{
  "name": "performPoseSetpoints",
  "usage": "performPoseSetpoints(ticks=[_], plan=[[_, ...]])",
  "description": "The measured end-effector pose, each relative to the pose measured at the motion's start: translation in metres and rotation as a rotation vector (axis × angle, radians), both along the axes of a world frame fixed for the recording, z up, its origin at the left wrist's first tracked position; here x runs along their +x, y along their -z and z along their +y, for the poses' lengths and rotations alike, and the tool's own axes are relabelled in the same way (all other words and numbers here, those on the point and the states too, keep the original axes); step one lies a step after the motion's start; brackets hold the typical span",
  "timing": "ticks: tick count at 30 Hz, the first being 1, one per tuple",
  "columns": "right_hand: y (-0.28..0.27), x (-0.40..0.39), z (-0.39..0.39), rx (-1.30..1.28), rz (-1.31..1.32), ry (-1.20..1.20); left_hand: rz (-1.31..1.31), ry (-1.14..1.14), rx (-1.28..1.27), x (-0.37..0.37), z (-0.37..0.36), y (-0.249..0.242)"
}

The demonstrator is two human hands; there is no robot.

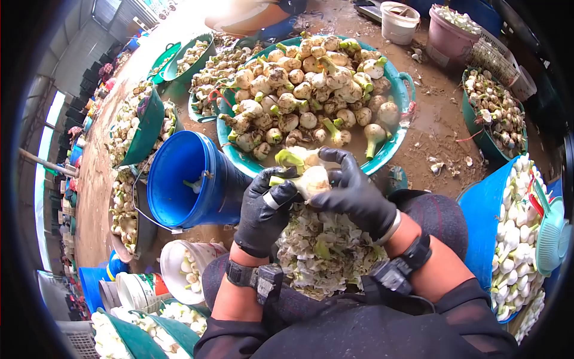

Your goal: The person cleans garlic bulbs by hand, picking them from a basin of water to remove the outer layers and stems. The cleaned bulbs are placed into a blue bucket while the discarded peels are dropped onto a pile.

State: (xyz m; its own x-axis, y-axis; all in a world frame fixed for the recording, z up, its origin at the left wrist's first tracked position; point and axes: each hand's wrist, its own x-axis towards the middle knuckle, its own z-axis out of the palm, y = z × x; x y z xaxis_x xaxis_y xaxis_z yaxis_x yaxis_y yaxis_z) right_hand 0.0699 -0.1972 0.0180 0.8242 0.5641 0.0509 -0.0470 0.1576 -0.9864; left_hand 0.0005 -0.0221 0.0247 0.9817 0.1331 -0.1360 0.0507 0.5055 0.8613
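Both hands wear black gloves and meet over my lap. My left hand is closed around the green stem end of a garlic bulb; a white band circles one of its fingers. My right hand curls around the bulb's other side, its fingers against the pale bulb and a loose flap of skin above it. Below the hands lies a heap of stripped garlic skins. Just beyond them, a wide teal tub holds a mound of soil-stained garlic bulbs.
Left of my hands a blue bucket leans on its side with a bulb piece inside. Peeled bulbs fill a blue container at right, with a green strainer on top. More filled tubs and a white bucket stand around.
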Motion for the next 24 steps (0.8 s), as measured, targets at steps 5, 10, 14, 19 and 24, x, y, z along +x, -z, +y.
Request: performPoseSetpoints(ticks=[5,10,14,19,24], plan=[[0.014,0.011,-0.004,0.028,0.353,-0.36,-0.01,0.124,0.313,0.0,0.006,0.001],[0.017,0.009,0.0,0.047,-0.465,0.085,-0.032,-0.117,0.049,0.006,0.031,0.022],[-0.015,0.008,-0.027,0.377,0.282,0.029,0.074,-0.319,-0.355,0.009,0.063,0.042],[0.014,0.013,-0.028,-0.266,-0.397,-0.526,-0.006,-0.179,0.2,0.001,0.04,0.036],[0.018,0.01,-0.008,-0.072,0.038,-0.08,-0.026,-0.122,0.216,0.003,0.016,0.016]])
